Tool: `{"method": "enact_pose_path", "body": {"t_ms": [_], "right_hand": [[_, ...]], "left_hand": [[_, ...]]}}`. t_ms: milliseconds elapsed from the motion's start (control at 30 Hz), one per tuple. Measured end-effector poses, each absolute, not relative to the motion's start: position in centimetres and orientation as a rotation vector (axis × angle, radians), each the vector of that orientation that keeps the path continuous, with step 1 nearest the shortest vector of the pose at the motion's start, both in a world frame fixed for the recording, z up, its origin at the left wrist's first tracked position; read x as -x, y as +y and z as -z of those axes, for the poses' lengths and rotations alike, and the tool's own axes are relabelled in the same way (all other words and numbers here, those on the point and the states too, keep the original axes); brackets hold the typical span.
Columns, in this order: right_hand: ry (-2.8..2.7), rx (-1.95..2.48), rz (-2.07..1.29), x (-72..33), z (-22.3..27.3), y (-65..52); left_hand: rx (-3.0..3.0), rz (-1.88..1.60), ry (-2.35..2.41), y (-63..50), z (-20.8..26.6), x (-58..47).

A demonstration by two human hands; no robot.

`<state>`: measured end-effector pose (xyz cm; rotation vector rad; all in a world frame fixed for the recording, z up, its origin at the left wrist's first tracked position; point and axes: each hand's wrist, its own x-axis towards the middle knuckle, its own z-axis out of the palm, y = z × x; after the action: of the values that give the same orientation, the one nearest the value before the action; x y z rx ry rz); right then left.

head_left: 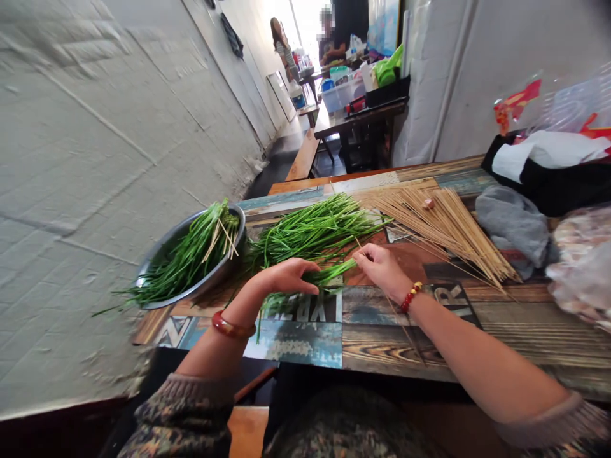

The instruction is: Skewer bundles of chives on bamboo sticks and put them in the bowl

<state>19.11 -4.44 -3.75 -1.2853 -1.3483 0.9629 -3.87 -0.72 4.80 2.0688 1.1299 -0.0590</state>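
My right hand [383, 270] pinches the pale ends of a small bunch of garlic chives [337, 273]. A thin bamboo skewer [408, 334] runs through the same grip, its lower part slanting toward the table's front edge. Over the leafy side of this bunch, my left hand [289, 277] is curved, thumb and fingers apart. Behind both hands lies a larger heap of loose chives [317, 222]. Many bare bamboo skewers [451, 229] are fanned out to the right. At the left, a metal basin [242, 232] holds chives [191, 254], some with skewers through their ends.
A grey plastic bag [513, 222] and a clear bag with pale contents [585, 261] sit at the right of the patterned table [382, 350]. A wall [95, 191] borders the left. Farther back are a bench [304, 156], a loaded table [329, 124] and two people.
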Motion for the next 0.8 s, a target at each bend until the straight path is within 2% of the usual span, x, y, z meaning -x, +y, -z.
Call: {"method": "enact_pose_path", "body": {"t_ms": [267, 467, 633, 800], "right_hand": [[-1.469, 1.283, -0.961, -19.2, 4.2, -4.4], [-1.504, 1.222, -0.992, -19.0, 4.1, -4.5], [-1.506, 1.190, -1.028, -19.0, 3.9, -4.6], [-1.516, 1.214, -1.020, -19.0, 3.7, -4.6]], "left_hand": [[-2.330, -0.377, 1.403, 0.1, -3.3, 3.2], [-2.483, -0.227, 1.268, 0.9, -1.6, 0.4], [-2.730, -0.044, 1.554, 1.5, -0.8, -0.1], [-2.769, -0.127, 1.693, 1.8, -0.5, 0.1]]}}
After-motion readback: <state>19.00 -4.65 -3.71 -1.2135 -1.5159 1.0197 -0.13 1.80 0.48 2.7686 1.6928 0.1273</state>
